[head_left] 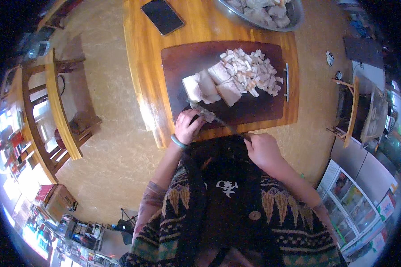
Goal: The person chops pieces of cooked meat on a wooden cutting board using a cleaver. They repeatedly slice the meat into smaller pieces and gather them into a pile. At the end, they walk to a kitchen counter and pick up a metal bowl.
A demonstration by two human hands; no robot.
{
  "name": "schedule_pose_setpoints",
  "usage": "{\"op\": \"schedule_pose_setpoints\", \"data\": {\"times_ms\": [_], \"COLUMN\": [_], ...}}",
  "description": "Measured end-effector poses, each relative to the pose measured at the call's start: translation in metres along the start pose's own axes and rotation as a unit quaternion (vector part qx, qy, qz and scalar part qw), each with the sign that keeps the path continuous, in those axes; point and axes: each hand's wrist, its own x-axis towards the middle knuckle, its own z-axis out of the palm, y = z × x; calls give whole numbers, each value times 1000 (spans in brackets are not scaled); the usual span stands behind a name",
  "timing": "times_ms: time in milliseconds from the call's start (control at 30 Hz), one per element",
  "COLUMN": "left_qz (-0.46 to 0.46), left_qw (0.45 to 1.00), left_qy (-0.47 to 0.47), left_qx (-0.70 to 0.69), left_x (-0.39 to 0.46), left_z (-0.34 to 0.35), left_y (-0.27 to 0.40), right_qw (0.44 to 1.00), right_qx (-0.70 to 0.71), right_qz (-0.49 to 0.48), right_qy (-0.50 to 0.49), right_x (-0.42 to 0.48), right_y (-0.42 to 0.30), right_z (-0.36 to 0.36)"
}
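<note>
On a dark cutting board lie several pale slabs, probably fatty meat, and a heap of small cut strips to their right. My right hand grips the handle of a knife, whose blade slants up and left over the board's near edge. My left hand, with a pale green bangle at the wrist, has its fingers on a thin pale piece beside the blade. Just beyond that piece are the slabs. The fingers partly hide the piece and the blade's tip.
A metal bowl heaped with large pale chunks stands at the wooden table's far right. A black phone lies at the far left. The board has a metal handle at its right edge. Wooden benches stand on both sides.
</note>
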Motion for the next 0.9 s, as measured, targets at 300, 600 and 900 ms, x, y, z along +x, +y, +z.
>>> {"op": "schedule_pose_setpoints", "data": {"times_ms": [300,600,900], "left_qz": [18,-139,-37], "left_qw": [998,975,996], "left_qy": [-46,-120,-65], "left_qx": [-27,-125,-48], "left_x": [2,-11,2], "left_z": [0,4,4], "left_y": [-9,-13,-11], "right_qw": [998,995,995], "right_qx": [52,15,40], "right_qz": [24,41,27], "right_qy": [-31,-87,-86], "right_x": [-4,-9,4], "right_y": [-1,-6,-2], "right_z": [9,-5,-9]}}
